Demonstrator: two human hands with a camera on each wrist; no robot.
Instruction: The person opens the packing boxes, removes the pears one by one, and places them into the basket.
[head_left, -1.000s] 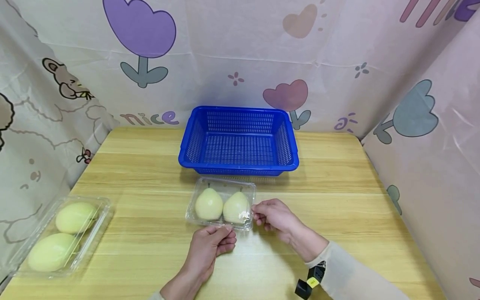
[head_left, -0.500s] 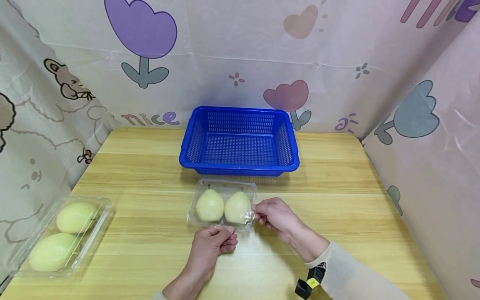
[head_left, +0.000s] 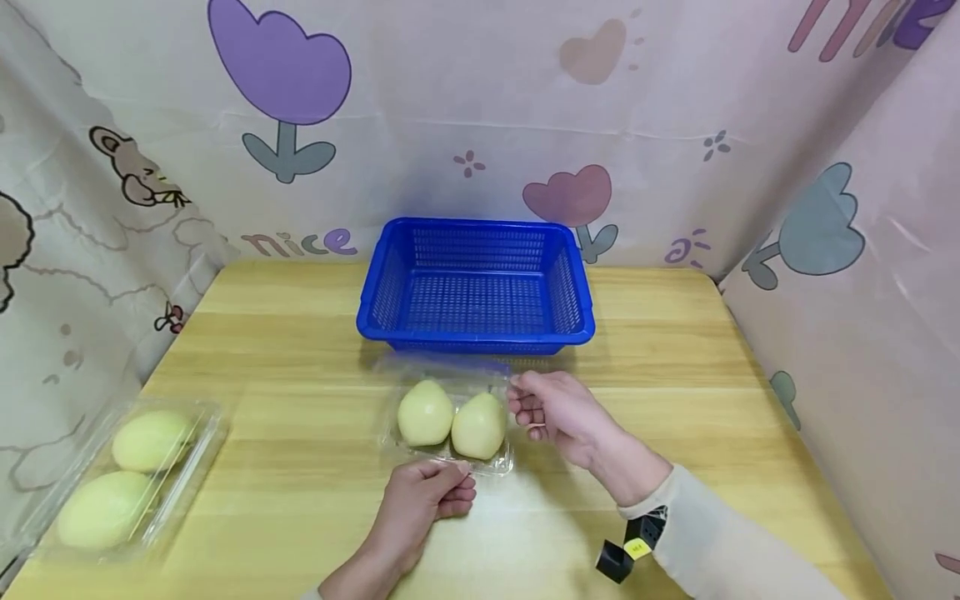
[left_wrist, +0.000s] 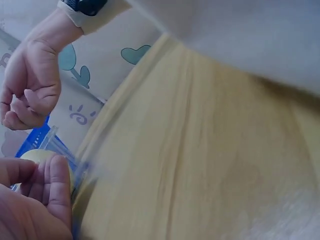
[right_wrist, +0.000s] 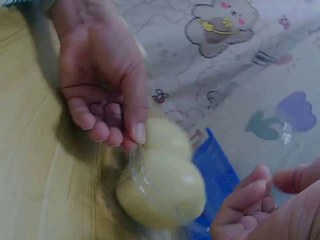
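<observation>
Two pale yellow pears, one on the left and one on the right, sit side by side in a clear plastic clamshell box in the head view. Its lid, blurred, stands raised at the back. My left hand pinches the box's front rim between thumb and forefinger, which the right wrist view shows closely. At the right end of the raised lid, my right hand pinches its edge with thumb and forefinger, the other fingers curled.
Right behind the box stands a blue plastic basket with nothing inside. A second clear box with two pears lies at the table's left edge. Patterned cloth hangs around the wooden table.
The lid has come up from over the pears and swung backward. My right hand has risen with it, while my left hand stays at the front rim.
</observation>
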